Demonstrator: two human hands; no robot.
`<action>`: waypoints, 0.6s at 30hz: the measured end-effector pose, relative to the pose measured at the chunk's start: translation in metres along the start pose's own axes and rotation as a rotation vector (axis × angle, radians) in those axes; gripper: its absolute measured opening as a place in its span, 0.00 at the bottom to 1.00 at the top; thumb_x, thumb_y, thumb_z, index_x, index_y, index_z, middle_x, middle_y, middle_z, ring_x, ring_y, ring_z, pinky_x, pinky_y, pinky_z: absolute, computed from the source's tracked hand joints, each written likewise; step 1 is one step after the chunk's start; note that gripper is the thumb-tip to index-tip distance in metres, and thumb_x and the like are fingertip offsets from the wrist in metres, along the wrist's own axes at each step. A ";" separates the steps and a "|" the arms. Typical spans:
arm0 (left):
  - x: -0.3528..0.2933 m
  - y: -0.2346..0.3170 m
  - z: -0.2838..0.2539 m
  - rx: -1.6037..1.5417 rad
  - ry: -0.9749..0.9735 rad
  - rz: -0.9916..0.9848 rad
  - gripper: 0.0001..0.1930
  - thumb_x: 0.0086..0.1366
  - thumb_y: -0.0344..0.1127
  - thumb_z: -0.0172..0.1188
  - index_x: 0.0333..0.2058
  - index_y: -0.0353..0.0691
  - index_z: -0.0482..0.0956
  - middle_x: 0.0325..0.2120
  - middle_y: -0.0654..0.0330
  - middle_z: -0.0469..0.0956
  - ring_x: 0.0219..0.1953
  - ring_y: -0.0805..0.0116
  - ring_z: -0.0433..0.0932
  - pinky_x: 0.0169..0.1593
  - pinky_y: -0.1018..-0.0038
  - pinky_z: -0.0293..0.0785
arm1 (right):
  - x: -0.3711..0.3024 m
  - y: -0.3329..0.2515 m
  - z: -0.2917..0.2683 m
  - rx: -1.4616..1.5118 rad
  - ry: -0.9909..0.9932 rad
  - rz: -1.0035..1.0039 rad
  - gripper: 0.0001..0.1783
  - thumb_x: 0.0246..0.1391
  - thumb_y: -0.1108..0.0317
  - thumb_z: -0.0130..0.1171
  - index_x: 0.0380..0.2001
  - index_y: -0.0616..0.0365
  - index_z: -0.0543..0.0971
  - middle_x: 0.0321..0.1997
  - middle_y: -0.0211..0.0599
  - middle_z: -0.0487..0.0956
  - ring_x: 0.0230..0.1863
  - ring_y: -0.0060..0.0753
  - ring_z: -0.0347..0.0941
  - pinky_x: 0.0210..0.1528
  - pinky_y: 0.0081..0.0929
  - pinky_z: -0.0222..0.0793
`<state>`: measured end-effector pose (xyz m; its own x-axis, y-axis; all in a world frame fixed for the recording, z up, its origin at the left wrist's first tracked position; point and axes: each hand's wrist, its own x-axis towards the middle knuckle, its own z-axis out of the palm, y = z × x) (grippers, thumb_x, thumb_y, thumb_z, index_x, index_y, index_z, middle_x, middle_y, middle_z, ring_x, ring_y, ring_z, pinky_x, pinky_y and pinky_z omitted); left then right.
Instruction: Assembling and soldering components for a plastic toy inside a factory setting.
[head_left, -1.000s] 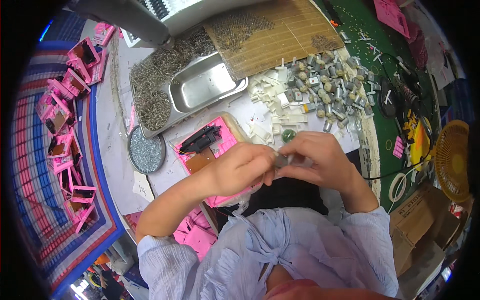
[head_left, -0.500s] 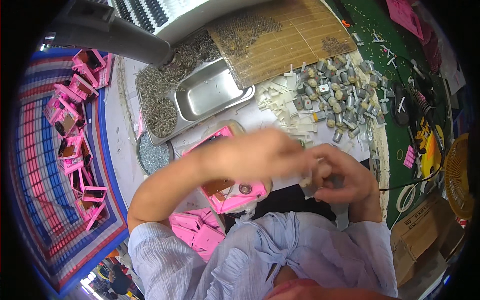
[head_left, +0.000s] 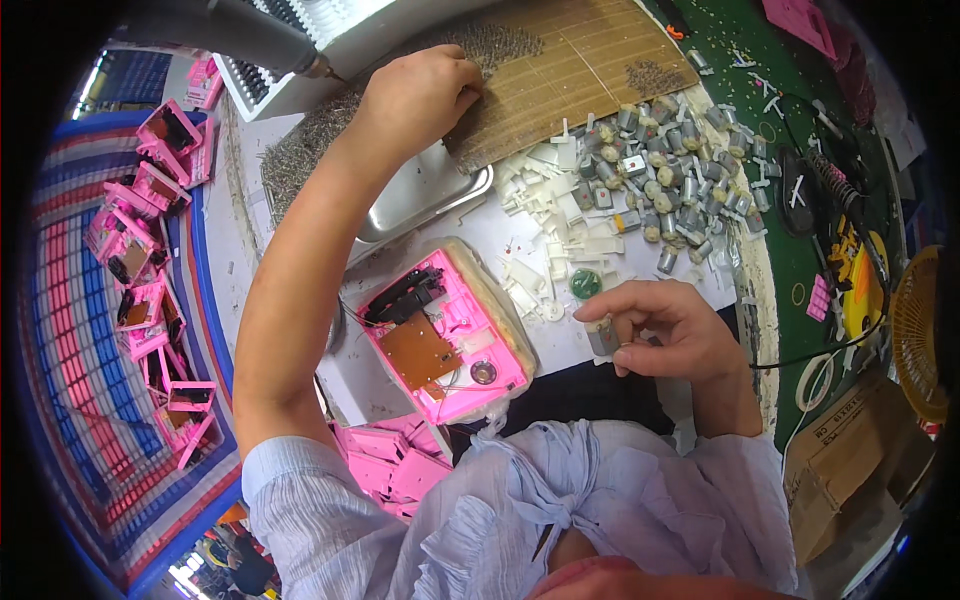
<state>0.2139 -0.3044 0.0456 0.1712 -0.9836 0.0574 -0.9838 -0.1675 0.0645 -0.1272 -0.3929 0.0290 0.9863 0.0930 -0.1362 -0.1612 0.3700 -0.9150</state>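
Observation:
My left hand reaches to the edge of a brown cardboard sheet strewn with small screws. Its fingers are curled and pressed together, hiding whatever is between them. Nearer to me, my right hand pinches a small grey motor between thumb and fingers. Between my arms lies an open pink plastic casing in a pale holder, with a brown circuit board, a black part and a round metal piece inside.
A metal tray lies under my left forearm. Many grey motors and white plastic parts are heaped beyond my right hand, near a green disc. A power screwdriver hangs at upper left. Pink casings lie farther left.
My left hand has moved away from my right, up and left to the screws on the cardboard. The pink casing and the motor in my right hand now show clearly.

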 end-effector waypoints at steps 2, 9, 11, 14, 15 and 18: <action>0.003 0.001 -0.001 0.020 -0.030 0.006 0.06 0.64 0.35 0.61 0.37 0.43 0.84 0.37 0.58 0.80 0.42 0.51 0.81 0.46 0.58 0.78 | -0.003 -0.002 0.002 -0.005 0.012 0.001 0.29 0.55 0.76 0.63 0.62 0.62 0.75 0.22 0.21 0.73 0.24 0.10 0.65 0.29 0.13 0.56; 0.006 0.000 0.002 -0.071 0.030 0.005 0.08 0.66 0.34 0.59 0.41 0.39 0.82 0.39 0.53 0.79 0.44 0.49 0.80 0.48 0.58 0.76 | -0.011 -0.007 0.008 0.006 0.075 0.011 0.27 0.53 0.76 0.65 0.58 0.68 0.76 0.23 0.29 0.77 0.27 0.20 0.77 0.35 0.19 0.72; 0.006 -0.002 0.002 -0.124 0.091 -0.024 0.08 0.66 0.33 0.59 0.40 0.38 0.81 0.39 0.52 0.78 0.45 0.48 0.79 0.49 0.59 0.76 | -0.012 -0.009 0.010 0.028 0.089 0.014 0.27 0.54 0.76 0.64 0.58 0.69 0.76 0.23 0.29 0.76 0.27 0.19 0.77 0.35 0.19 0.72; 0.003 -0.006 0.003 -0.152 0.118 -0.046 0.07 0.66 0.32 0.60 0.39 0.36 0.81 0.38 0.51 0.78 0.45 0.48 0.79 0.49 0.59 0.75 | -0.013 -0.006 0.011 0.033 0.077 0.005 0.27 0.55 0.76 0.62 0.60 0.64 0.75 0.23 0.25 0.75 0.27 0.16 0.74 0.35 0.17 0.68; 0.004 -0.008 0.004 -0.152 0.111 -0.029 0.07 0.65 0.32 0.60 0.39 0.37 0.81 0.38 0.51 0.78 0.45 0.48 0.79 0.49 0.59 0.76 | -0.013 -0.005 0.011 0.030 0.067 0.000 0.27 0.56 0.76 0.61 0.61 0.62 0.75 0.22 0.23 0.75 0.27 0.15 0.73 0.35 0.17 0.66; 0.001 -0.012 0.004 -0.114 0.074 0.036 0.07 0.65 0.32 0.60 0.38 0.38 0.82 0.37 0.53 0.78 0.42 0.49 0.80 0.46 0.58 0.76 | -0.010 -0.003 0.013 0.020 0.050 -0.033 0.28 0.56 0.76 0.61 0.62 0.62 0.75 0.23 0.23 0.75 0.27 0.13 0.71 0.33 0.15 0.64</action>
<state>0.2252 -0.3038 0.0405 0.1437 -0.9804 0.1345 -0.9775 -0.1194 0.1740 -0.1371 -0.3826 0.0381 0.9915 0.0345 -0.1252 -0.1287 0.3906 -0.9115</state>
